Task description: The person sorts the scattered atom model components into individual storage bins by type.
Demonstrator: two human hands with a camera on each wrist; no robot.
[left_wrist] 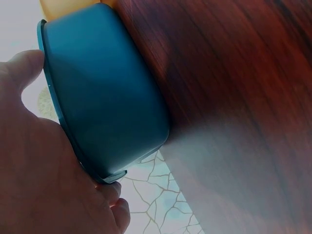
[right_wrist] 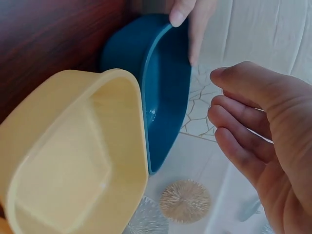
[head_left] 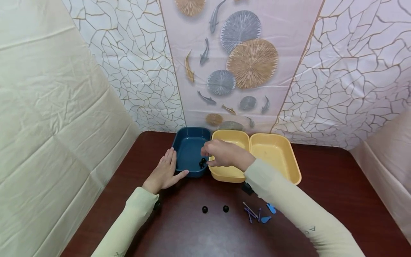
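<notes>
The blue bin [left_wrist: 102, 92] looks like smooth moulded plastic, its outer wall satiny, its floor catching a small glint. The yellow bins [head_left: 271, 155] seem to be plastic too, with a softer sheen. The tabletop [head_left: 192, 237] shows dark reddish wood grain, glossy enough that I see pale light pooled on it. The black balls [head_left: 204, 209] look smooth; the blue pieces [head_left: 265, 219] look like plastic. The printed backdrop [head_left: 289, 32] is lightly rippled cloth, the cream drape [head_left: 48, 100] matt and creased, the sleeves [head_left: 289, 196] matt fabric.
</notes>
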